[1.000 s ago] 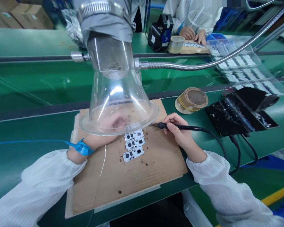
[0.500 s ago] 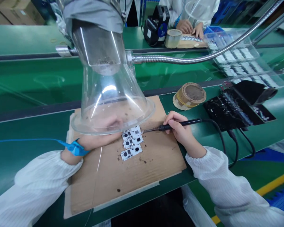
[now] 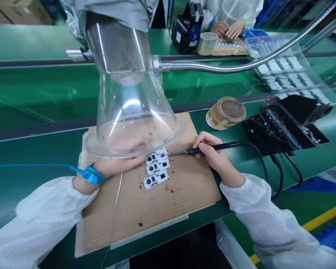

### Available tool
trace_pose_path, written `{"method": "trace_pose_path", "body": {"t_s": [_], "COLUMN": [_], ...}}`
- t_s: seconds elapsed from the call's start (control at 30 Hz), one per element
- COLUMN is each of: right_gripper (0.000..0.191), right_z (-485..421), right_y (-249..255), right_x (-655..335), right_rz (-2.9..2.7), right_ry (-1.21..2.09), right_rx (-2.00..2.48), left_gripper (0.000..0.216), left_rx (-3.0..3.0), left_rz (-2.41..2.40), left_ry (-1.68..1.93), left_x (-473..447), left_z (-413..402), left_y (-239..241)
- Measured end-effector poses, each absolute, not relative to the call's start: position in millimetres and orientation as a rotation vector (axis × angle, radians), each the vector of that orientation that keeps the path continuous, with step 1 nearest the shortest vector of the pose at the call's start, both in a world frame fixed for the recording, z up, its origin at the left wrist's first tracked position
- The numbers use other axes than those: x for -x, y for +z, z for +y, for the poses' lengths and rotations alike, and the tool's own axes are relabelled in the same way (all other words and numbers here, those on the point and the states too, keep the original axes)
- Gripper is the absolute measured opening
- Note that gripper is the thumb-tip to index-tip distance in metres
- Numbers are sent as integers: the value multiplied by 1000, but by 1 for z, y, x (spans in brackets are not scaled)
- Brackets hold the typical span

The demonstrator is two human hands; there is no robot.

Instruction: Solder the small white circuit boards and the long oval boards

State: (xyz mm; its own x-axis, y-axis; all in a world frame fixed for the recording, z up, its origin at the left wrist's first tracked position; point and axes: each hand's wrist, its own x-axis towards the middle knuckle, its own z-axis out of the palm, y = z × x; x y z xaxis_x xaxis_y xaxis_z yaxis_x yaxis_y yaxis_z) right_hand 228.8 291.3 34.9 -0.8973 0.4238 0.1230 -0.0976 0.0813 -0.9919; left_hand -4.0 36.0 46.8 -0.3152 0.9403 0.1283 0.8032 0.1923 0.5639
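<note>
My right hand (image 3: 211, 149) grips a soldering iron (image 3: 212, 148) like a pen, its metal tip touching or close to the right end of the farthest circuit board. Several small white circuit boards (image 3: 156, 180) lie in a staggered column on a cardboard sheet (image 3: 145, 220). My left hand (image 3: 128, 147) is partly behind the clear fume hood, fingers curled together beside the boards' far left end. A thin solder wire (image 3: 118, 190) runs from under this hand down across the cardboard. The exact pinch is blurred through the plastic. A blue wrist strap (image 3: 91, 174) circles the left wrist.
The clear fume hood (image 3: 134, 108) hangs low over the cardboard, with a flexible metal arm (image 3: 212, 68). A round tub (image 3: 226, 113) and a black tray (image 3: 280, 129) stand right. Trays of white parts (image 3: 294, 76) lie farther back. Across the bench, a co-worker's hands (image 3: 228, 30) rest over boards.
The view has shifted slightly. Both hands keep almost the same positions, with the iron tip still at the farthest board. The co-worker's hands have drawn closer together.
</note>
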Motion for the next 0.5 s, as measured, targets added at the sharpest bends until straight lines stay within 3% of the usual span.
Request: {"method": "trace_pose_path", "body": {"t_s": [0.2,0.5], "right_gripper": [19,26], "right_z": [294,289], "right_y": [31,40], "right_x": [-228,-227], "right_rz": [-1930,-2033], "right_ry": [1875,1816], "right_rx": [344,344], "left_gripper": [32,34], "left_rx": [-1679,-1650], "left_rz": [2210,2139], "left_ry": [828,806], "left_x": [4,1], "left_z": [37,41], "left_y": [48,46]}}
